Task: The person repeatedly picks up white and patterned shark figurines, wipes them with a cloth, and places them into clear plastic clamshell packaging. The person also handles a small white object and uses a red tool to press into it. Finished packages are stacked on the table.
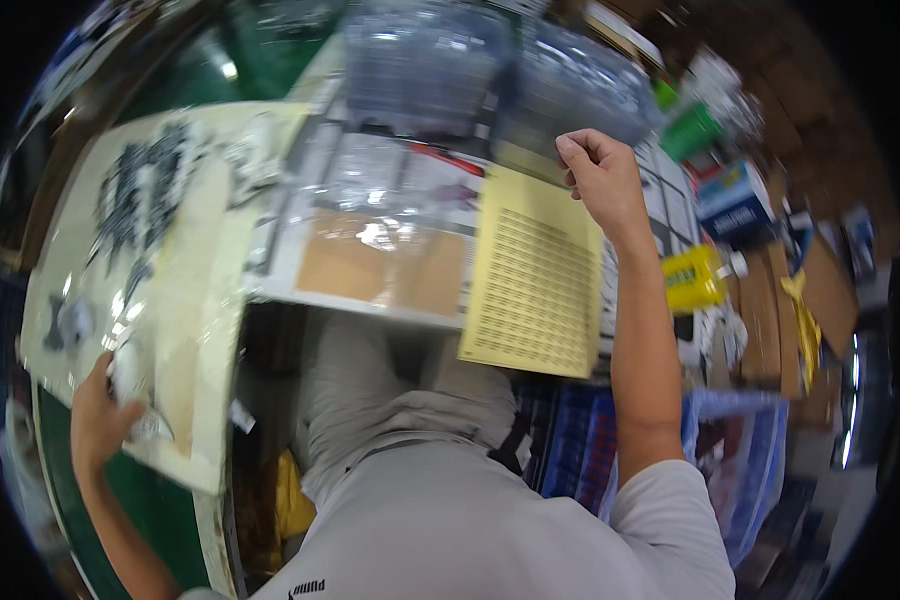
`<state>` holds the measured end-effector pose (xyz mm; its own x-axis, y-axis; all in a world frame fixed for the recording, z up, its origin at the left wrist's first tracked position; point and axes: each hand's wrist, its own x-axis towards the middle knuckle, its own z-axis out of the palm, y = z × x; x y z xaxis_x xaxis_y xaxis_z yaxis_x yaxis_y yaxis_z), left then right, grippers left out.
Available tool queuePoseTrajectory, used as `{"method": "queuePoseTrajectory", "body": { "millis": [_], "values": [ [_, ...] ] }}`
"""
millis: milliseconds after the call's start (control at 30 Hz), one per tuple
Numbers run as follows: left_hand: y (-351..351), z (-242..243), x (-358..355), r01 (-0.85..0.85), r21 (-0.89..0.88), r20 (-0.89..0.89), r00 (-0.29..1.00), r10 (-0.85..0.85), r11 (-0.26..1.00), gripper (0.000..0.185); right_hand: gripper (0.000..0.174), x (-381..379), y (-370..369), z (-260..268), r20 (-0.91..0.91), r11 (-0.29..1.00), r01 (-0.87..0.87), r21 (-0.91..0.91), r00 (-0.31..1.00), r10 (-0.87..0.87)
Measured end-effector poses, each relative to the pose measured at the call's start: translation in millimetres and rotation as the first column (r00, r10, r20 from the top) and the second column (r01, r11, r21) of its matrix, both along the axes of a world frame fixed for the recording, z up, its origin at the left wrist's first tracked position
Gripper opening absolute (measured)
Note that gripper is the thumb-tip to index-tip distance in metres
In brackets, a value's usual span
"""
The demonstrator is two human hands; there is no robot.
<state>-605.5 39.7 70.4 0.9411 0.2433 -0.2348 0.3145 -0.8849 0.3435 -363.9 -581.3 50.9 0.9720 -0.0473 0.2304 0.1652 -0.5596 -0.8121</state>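
At the lower left, my left hand (103,420) is around a white rounded object (127,371) at the edge of a pale side table (210,345); blur hides what the object is. Dark slender pieces (142,187) and white crumpled items (253,154) lie farther up that table. My right hand (598,176) is raised with curled fingers over the top of a yellow sheet of printed labels (532,285); whether something small is between the fingertips cannot be told. Left of the sheet are a brown cardboard piece (382,266) under clear plastic and a red-handled tool (446,159).
Stacks of clear plastic trays or containers (427,67) stand at the back. On the right are a yellow bottle (694,277), a blue and white box (735,199), a green roll (690,131) and cardboard boxes (761,322). Blue bags (742,465) sit below.
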Motion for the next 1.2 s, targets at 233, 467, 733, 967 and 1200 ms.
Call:
{"method": "queuePoseTrajectory", "body": {
  "millis": [233,467,733,967,1200],
  "values": [
    [-98,-3,14,0.049,-0.841,0.223,0.938,0.264,0.538,0.105,0.02,-64,-55,-56,-0.086,0.906,0.1,-0.41,0.985,-0.148],
    [-268,-32,68,0.196,-0.915,0.025,0.901,-0.434,0.354,0.083,0.02,-64,-51,-94,0.051,0.879,0.143,-0.454,0.99,-0.134],
    [-374,-61,83,0.184,-0.92,0.013,0.897,-0.442,0.346,0.077,0.02,-63,-53,-97,-0.013,0.891,0.131,-0.434,0.988,-0.152],
    [-388,-69,94,0.169,-0.892,-0.029,0.904,-0.426,0.419,0.067,0.018,-68,-50,-100,0.026,0.905,0.161,-0.394,0.986,-0.164],
    [-389,-67,96,0.257,-0.829,0.006,0.893,-0.451,0.497,0.067,0.018,-65,-50,-94,-0.027,0.909,0.13,-0.397,0.988,-0.154]
  ]
}}
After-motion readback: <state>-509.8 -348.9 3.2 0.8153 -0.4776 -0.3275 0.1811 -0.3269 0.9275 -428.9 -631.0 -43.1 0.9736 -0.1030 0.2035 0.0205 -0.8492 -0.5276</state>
